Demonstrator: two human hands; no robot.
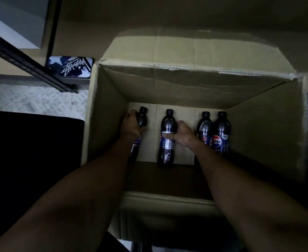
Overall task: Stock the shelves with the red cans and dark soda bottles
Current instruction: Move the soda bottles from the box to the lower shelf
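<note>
An open cardboard box point(265, 124) holds several dark soda bottles lying on its bottom. My left hand point(131, 125) grips the leftmost bottle point(142, 118) near its neck, against the box's left wall. My right hand point(183, 134) wraps round the middle bottle point(166, 142) at its label. Two more bottles point(220, 135) lie side by side at the right, untouched, one showing a red and blue logo. No red cans are in view.
A black shelf rail point(27, 67) runs diagonally at the upper left, with a dark patterned case point(71, 67) beside the box. The box's far flap point(185, 46) stands open against a tan surface. Dark areas flank the box.
</note>
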